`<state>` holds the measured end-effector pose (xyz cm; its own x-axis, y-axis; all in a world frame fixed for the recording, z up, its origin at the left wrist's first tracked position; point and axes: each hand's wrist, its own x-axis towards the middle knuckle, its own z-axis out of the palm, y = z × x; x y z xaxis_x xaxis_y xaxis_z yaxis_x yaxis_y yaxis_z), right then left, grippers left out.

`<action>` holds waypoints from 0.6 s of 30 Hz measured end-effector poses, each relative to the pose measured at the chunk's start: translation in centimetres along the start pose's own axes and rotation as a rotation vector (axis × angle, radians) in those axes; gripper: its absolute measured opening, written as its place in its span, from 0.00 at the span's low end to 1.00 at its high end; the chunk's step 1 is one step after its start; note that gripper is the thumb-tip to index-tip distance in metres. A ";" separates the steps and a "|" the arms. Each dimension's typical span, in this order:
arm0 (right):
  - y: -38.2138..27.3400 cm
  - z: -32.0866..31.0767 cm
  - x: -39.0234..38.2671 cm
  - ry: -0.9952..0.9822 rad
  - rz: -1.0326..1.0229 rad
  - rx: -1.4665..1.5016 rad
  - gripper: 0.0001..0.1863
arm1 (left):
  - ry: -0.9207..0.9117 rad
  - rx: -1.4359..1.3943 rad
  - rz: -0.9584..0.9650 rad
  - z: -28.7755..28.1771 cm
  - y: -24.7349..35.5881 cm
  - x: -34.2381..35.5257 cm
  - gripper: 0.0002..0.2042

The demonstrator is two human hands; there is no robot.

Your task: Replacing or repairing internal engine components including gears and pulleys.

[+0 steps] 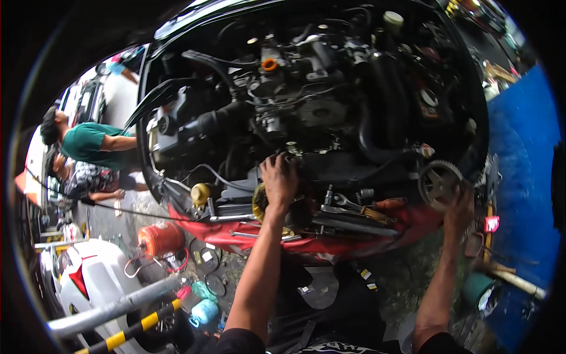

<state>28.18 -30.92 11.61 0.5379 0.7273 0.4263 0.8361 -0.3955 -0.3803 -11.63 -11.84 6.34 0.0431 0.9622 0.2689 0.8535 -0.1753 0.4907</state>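
My left hand (277,183) reaches to the front edge of the car's engine bay (318,112), its fingers curled over a dark item I cannot make out, beside a yellow-rimmed container (259,203). My right hand (458,209) grips the rim of a toothed metal pulley wheel (436,183) at the right front of the bay. Between my hands, wrenches (342,200) and an orange-handled tool (387,203) lie on the front ledge over the red bumper (359,242). More metal tools (230,217) lie left of my left hand.
Two other people (88,141) (88,182) are at the left. A white motorcycle (88,271), metal railing (112,312), orange bucket (159,239) and blue jug (203,312) are at lower left. A blue panel (525,147) and teal bin (474,295) stand at the right.
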 end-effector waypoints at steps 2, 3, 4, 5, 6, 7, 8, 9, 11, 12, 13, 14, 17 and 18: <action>-3.3 -1.6 2.1 0.005 -0.043 -0.066 0.15 | -0.034 -0.023 -0.001 -0.3 1.2 0.6 0.13; -4.8 -2.0 3.0 0.044 -0.114 -0.067 0.13 | -0.085 -0.118 0.041 -0.4 1.9 1.0 0.13; -6.2 -2.3 3.8 0.023 -0.128 -0.091 0.13 | -0.172 -0.198 0.055 -0.6 2.7 1.3 0.14; -7.6 -2.4 4.6 -0.005 -0.131 -0.055 0.13 | -0.141 -0.217 0.077 -0.8 3.5 1.8 0.14; -8.9 -2.1 5.1 -0.021 -0.108 -0.001 0.12 | -0.295 -0.379 0.032 -0.8 4.3 2.3 0.14; -10.2 -1.4 5.5 -0.042 -0.136 0.029 0.12 | -0.442 -0.560 0.012 -0.7 5.1 2.8 0.15; -11.6 -0.4 5.8 -0.032 -0.142 0.091 0.11 | -0.565 -0.655 0.011 -0.5 5.6 3.6 0.19; -12.8 1.0 6.2 -0.043 -0.171 0.144 0.11 | -0.566 -0.657 -0.003 -0.3 6.0 4.1 0.19; -15.3 4.8 6.6 -0.003 -0.238 0.268 0.12 | -0.755 -0.991 0.044 0.4 6.2 5.0 0.27; -16.4 7.0 6.6 0.027 -0.244 0.319 0.13 | -0.757 -0.973 0.083 0.9 5.9 5.4 0.31; -17.3 9.1 6.5 0.039 -0.283 0.398 0.13 | -0.769 -0.975 0.074 1.6 5.7 5.8 0.31; -18.2 11.2 6.4 0.047 -0.296 0.473 0.13 | -0.670 -1.000 0.073 2.4 5.3 6.2 0.29; -19.9 16.8 5.9 0.026 -0.323 0.560 0.14 | -0.426 -0.589 0.046 4.1 3.3 8.5 0.15; -20.3 18.3 5.7 -0.008 -0.319 0.581 0.15 | -0.358 -0.571 0.060 4.6 2.7 8.8 0.15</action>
<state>12.29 -8.44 6.71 0.2712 0.7635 0.5861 0.7586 0.2053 -0.6184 -6.54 -2.88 6.26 0.3354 0.9397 0.0661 0.4406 -0.2185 0.8707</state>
